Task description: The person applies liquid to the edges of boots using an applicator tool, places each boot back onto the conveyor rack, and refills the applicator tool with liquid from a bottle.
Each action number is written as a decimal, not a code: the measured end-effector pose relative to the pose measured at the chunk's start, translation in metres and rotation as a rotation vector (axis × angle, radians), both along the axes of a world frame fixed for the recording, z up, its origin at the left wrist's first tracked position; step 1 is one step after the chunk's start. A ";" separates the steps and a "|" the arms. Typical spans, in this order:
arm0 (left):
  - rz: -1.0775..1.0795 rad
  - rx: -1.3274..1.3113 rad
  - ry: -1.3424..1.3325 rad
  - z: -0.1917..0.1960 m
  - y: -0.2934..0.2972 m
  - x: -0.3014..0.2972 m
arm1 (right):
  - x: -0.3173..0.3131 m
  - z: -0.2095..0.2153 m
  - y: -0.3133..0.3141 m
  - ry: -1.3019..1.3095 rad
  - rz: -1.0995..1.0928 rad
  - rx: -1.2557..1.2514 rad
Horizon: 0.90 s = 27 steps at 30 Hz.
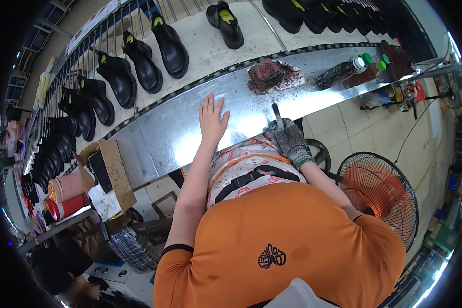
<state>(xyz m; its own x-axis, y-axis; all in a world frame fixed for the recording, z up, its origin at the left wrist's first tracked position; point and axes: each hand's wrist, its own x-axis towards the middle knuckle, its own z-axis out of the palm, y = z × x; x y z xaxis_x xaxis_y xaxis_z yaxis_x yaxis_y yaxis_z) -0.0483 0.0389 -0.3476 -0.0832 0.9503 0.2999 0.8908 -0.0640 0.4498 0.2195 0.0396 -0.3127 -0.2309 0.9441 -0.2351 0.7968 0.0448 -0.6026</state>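
My bare left hand [212,122] lies flat on the shiny metal worktop [164,133], its fingers outstretched and holding nothing. My right hand [289,139], in a stained grey glove, is closed near the worktop's front edge. From its fingers sticks a slim tool [278,116] with a pale shaft and a dark end, which looks like a small brush. Beyond that hand, a dark reddish-brown stained cloth [270,75] lies crumpled on a smeared white sheet. The nearest footwear to my left hand is a black ankle boot [170,47] on the conveyor.
Black boots line the conveyor [197,56] behind the worktop; a low black shoe [225,25] stands among them. Bottles of dark liquid [340,72] stand at right. A cardboard box [117,172] sits at left. A caged floor fan [382,197] stands close to my right arm.
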 end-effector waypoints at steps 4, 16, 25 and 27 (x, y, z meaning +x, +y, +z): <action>0.010 -0.002 0.009 0.002 -0.001 -0.001 | -0.014 0.002 0.012 -0.091 0.085 0.091; 0.118 0.139 -0.335 0.020 0.026 -0.032 | -0.069 0.010 0.049 0.583 -0.301 -0.434; 0.525 0.253 -0.253 0.044 0.207 -0.159 | -0.066 0.001 0.054 0.292 -0.081 -0.264; 0.706 0.185 -0.425 0.050 0.234 -0.162 | -0.067 0.012 0.057 0.131 0.061 -0.103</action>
<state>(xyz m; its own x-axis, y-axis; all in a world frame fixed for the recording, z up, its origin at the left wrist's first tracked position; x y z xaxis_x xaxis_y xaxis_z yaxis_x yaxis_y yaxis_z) -0.2098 0.2728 -0.2973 -0.7802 0.5713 0.2549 0.5070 0.3387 0.7926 0.1527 0.0965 -0.3008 -0.3221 0.8999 -0.2940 0.7087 0.0233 -0.7051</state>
